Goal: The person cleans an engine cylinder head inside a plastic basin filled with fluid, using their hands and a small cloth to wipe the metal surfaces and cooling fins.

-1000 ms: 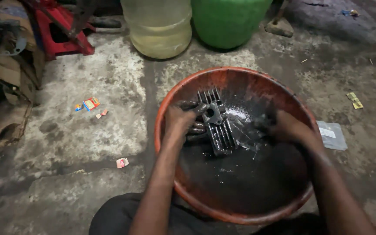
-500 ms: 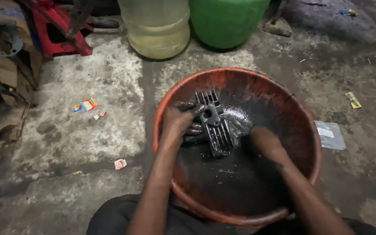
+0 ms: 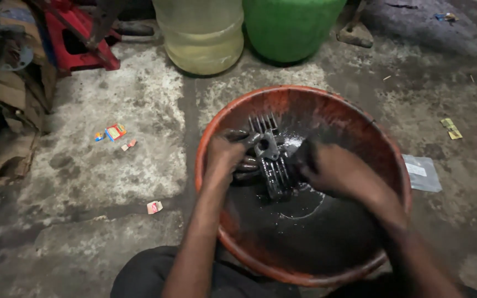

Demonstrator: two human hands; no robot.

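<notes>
The left hand (image 3: 224, 154) has its oily fingers (image 3: 248, 163) curled around the near left side of a finned metal part (image 3: 271, 157), gripping it and holding it tilted, fins pointing toward the far rim. The right hand (image 3: 327, 165) lies against the part's right side, fingertips pressed to the fins; it is blurred, so I cannot tell whether it grasps anything or merely rubs there (the fingers look bunched, no more than that).

The part sits left of centre in an orange basin (image 3: 354, 113), its lower end dipped in black liquid (image 3: 299, 221) that pools across the basin's bottom. Both forearms reach in over the near rim, and the basin's inner wall is smeared dark.

The basin stands on a stained concrete floor (image 3: 111, 182). Beyond its far rim are a clear jug (image 3: 200, 36) of yellowish fluid and, just beside it, a green drum (image 3: 288, 27). A red stand (image 3: 75, 41) is at the far left, with cardboard (image 3: 6, 127) nearer. Small coloured wrappers (image 3: 114, 133) lie well to the left of the basin, and a clear plastic pouch (image 3: 423, 172) lies just beside its right rim.
</notes>
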